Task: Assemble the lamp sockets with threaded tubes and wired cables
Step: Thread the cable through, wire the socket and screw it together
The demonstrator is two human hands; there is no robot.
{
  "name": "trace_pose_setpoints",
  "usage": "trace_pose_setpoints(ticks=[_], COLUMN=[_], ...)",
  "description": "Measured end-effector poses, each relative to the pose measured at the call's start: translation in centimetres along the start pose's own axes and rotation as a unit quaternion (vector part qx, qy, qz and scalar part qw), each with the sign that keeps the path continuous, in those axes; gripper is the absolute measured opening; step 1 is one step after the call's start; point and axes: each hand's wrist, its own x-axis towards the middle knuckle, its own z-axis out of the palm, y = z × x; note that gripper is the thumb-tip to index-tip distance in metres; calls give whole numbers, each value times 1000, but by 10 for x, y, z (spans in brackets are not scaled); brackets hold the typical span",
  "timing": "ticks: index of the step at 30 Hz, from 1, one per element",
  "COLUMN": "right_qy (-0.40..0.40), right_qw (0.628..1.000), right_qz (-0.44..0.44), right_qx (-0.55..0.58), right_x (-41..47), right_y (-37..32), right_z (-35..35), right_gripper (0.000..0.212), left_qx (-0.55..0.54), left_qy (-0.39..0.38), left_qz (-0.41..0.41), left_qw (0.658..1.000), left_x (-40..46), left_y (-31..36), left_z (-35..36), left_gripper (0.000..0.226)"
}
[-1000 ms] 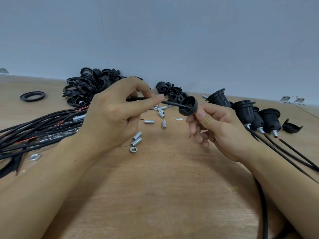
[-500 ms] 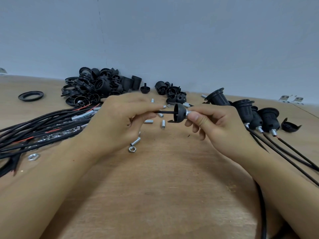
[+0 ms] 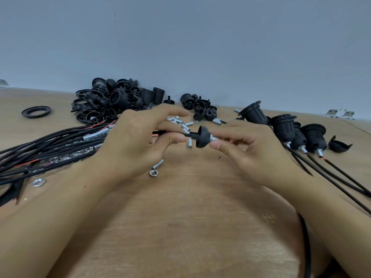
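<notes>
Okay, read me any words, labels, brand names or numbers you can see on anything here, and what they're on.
None: nothing here can be read.
Black socket parts: no legible marking.
Assembled sockets: no print visible.
Metal brackets by the wall: too small to tell.

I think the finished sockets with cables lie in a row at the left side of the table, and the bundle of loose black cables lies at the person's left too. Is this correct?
Not quite. The head view shows the finished sockets in a row on the person's right, beyond the right hand. The bundle of loose black cables does lie on the left.
</notes>
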Motion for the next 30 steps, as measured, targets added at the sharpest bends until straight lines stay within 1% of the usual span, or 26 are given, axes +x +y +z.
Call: trace_pose_setpoints(ticks=[1, 2, 4, 5, 7, 10, 12, 14, 16, 18, 20, 21, 23, 25, 26, 28, 30], right_qy=[5, 7, 8, 17, 63, 151, 183, 157, 108, 63, 19, -7, -70, -118, -117, -81, -37], right_qw=[998, 995, 994, 994, 993, 987, 981, 982, 977, 980, 985, 987, 987, 983, 983, 985, 983], right_qz=[-49, -78, -86, -77, -52, 15, 38, 31, 10, -3, -18, -23, -43, -53, -49, -45, -40], right_qx=[-41, -56, -62, -70, -88, -59, -46, -101, -184, -191, -171, -159, -138, -133, -132, -143, -177], right_x=[0, 1, 2, 2, 2, 6, 8, 9, 8, 9, 7, 6, 0, -4, -4, -2, 1], right_y=[-1, -2, -2, -1, 6, 16, 20, 22, 20, 12, 3, -3, -13, -19, -20, -22, -23], right_z=[2, 4, 6, 5, 0, -16, -28, -34, -35, -32, -27, -21, -9, 1, 2, 0, -5], right_gripper=[19, 18, 19, 19, 18, 15, 14, 16, 18, 14, 16, 23, 45, 56, 56, 46, 36], left_qx=[2, -2, -18, -16, 15, 103, 136, 119, 107, 98, 87, 80, 60, 25, 10, -13, -26], left_qy=[-8, -12, -14, -13, -12, -7, 13, 36, 27, 5, 1, 3, 0, -2, -3, -19, -43], left_qz=[8, 14, 14, 19, 16, -45, -47, -23, 14, 49, 69, 76, 91, 92, 90, 71, 21], left_qw=[1000, 1000, 1000, 1000, 1000, 994, 989, 992, 994, 994, 994, 994, 994, 995, 996, 997, 999], left_x=[0, -1, -1, -1, 0, 3, 4, 5, 5, 5, 6, 6, 4, 3, 3, 1, 1], left_y=[1, 2, 6, 8, 6, -9, -20, -24, -20, -15, -10, -6, 3, 10, 12, 10, 5], left_z=[1, 3, 6, 6, 5, -6, -13, -14, -10, -5, 0, 2, 11, 17, 17, 13, 8], left_gripper=[34, 35, 35, 35, 34, 30, 22, 22, 20, 21, 21, 20, 18, 19, 20, 22, 22])
